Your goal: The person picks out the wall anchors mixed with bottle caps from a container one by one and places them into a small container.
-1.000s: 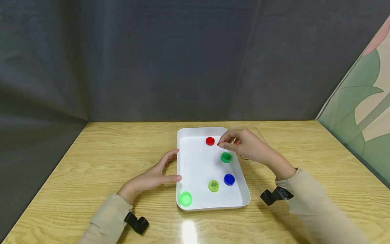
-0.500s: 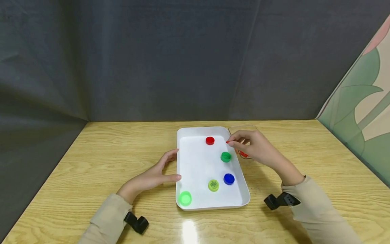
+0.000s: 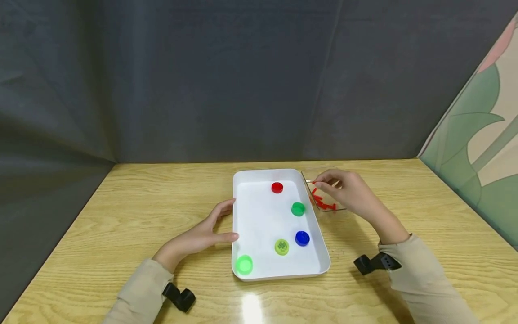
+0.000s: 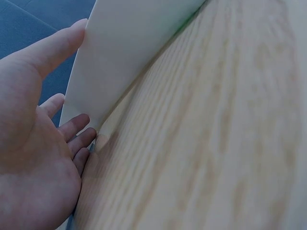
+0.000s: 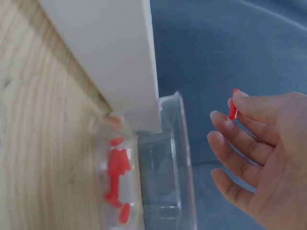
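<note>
Between thumb and index finger, my right hand (image 3: 344, 191) pinches a small red plastic stick (image 5: 233, 106). It is held above a clear plastic box (image 3: 323, 171), which contains several similar red pieces (image 5: 115, 175). That box stands against the right side of a white tray (image 3: 259, 220). My left hand (image 3: 204, 231) rests along the tray's left wall, fingers and thumb spread and relaxed; the left wrist view shows the thumb at the rim. Inside the tray lie a red bottle cap (image 3: 277, 187), a green cap (image 3: 298, 209) and a blue cap (image 3: 302, 238).
A yellow-green cap (image 3: 281, 247) with a patterned face and a light green cap (image 3: 244, 265) lie in the tray's near part. The wooden table (image 3: 162, 193) ends at a dark curtain (image 3: 222, 90) behind. A patterned panel (image 3: 481, 135) stands at the right.
My right hand has moved right with the red stick, from above the white tray to above the clear box, uncovering its red pieces. The left hand has stayed at the tray's wall.
</note>
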`<action>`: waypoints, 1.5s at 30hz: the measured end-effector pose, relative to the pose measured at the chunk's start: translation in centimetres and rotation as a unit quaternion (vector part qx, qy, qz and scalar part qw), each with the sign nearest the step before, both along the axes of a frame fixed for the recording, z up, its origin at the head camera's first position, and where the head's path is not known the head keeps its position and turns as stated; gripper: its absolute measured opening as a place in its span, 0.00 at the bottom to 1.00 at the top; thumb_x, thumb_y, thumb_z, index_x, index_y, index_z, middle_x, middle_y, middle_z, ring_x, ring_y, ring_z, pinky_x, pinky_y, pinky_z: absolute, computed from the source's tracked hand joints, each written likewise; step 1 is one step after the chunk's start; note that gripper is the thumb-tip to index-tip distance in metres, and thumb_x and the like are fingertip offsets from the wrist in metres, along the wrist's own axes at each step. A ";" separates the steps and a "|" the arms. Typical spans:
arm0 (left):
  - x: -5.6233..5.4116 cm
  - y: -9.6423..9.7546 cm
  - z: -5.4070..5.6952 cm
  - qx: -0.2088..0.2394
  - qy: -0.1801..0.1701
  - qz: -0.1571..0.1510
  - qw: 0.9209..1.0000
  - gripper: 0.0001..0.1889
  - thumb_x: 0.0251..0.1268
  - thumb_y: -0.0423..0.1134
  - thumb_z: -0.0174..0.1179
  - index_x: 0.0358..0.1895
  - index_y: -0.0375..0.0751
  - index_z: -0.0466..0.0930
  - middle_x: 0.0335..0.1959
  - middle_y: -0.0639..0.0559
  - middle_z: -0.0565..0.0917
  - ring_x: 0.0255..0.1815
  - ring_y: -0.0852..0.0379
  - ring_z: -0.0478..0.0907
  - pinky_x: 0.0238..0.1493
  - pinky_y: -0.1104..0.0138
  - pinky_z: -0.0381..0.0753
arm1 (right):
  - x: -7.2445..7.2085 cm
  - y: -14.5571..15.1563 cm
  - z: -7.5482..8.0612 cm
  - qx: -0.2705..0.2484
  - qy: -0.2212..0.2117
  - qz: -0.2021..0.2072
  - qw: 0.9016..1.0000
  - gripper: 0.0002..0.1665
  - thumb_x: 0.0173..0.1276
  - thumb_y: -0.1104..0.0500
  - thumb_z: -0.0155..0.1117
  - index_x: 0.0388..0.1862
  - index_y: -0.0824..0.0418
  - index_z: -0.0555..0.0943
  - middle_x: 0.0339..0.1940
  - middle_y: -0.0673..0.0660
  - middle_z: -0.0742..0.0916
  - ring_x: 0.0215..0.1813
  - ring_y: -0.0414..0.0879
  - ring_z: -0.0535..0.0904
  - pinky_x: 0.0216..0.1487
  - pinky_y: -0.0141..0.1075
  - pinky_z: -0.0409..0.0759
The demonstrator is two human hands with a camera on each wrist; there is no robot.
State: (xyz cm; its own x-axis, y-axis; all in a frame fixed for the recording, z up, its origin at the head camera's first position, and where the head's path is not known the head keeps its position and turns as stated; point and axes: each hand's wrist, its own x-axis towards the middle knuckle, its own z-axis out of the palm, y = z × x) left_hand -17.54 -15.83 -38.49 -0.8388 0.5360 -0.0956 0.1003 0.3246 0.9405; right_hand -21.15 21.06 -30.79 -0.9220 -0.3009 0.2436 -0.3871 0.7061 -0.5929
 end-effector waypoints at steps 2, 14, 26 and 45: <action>0.0 0.0 0.0 0.001 0.001 0.001 1.000 0.46 0.67 0.47 0.65 0.80 0.54 0.43 0.79 0.45 0.49 0.79 0.43 0.43 0.73 0.39 0.42 | -0.2 0.3 -0.2 0.002 0.001 -0.006 1.000 0.08 0.72 0.57 0.64 0.43 0.61 0.86 0.39 0.57 0.88 0.38 0.49 0.79 0.40 0.41 0.79; 0.0 0.0 -0.1 0.005 -0.001 -0.003 1.000 0.46 0.67 0.47 0.65 0.80 0.53 0.43 0.78 0.45 0.50 0.78 0.43 0.44 0.73 0.40 0.43 | -0.9 1.4 -1.7 0.008 -0.009 -0.042 0.999 0.12 0.73 0.56 0.64 0.44 0.64 0.85 0.39 0.58 0.87 0.41 0.53 0.80 0.38 0.40 0.79; -0.2 -0.2 0.0 0.004 0.002 -0.005 1.000 0.46 0.67 0.47 0.65 0.80 0.52 0.43 0.78 0.45 0.50 0.78 0.44 0.44 0.73 0.40 0.43 | -1.9 1.8 -3.0 0.010 0.027 -0.067 0.997 0.07 0.71 0.59 0.66 0.41 0.62 0.85 0.35 0.57 0.87 0.40 0.53 0.81 0.36 0.42 0.78; -0.3 -0.3 0.0 0.004 0.007 -0.001 1.000 0.46 0.68 0.46 0.65 0.80 0.52 0.43 0.78 0.45 0.50 0.78 0.43 0.44 0.73 0.40 0.43 | -2.1 2.0 -2.8 0.007 0.035 -0.058 0.998 0.08 0.73 0.61 0.63 0.45 0.65 0.84 0.39 0.60 0.87 0.39 0.53 0.82 0.38 0.44 0.80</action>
State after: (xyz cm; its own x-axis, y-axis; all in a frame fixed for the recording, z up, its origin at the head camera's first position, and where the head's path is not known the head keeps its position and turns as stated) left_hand -17.82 -16.10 -38.51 -0.8391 0.5382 -0.0789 0.1142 0.3160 0.9419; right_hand -23.24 23.03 -33.56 -0.9316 -0.1976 0.3052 -0.3429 0.7563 -0.5571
